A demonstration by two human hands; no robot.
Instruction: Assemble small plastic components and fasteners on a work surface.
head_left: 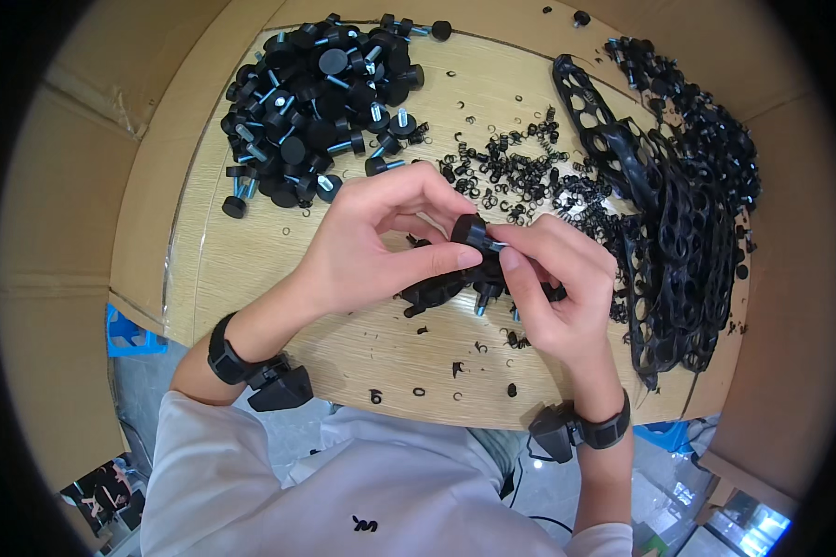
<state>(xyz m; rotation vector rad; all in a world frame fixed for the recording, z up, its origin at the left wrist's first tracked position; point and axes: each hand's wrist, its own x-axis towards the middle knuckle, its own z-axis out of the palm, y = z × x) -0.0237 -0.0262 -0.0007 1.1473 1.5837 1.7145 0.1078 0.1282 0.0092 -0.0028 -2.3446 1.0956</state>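
Pinching a black round-headed knob (469,229) between both sets of fingertips, I see my left hand (372,246) and right hand (553,288) clenched on it above the wooden table (251,269), near scattered small springs (511,172).

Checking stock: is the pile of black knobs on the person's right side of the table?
No, the pile of black knobs lies at the upper left of the table, beyond the left hand.

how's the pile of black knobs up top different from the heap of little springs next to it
The knobs are chunky round caps with bluish threaded studs, piled deep; the springs are tiny coils, scattered thin. The knob pile lies beyond the left hand, the springs beyond the right hand. Both are black.
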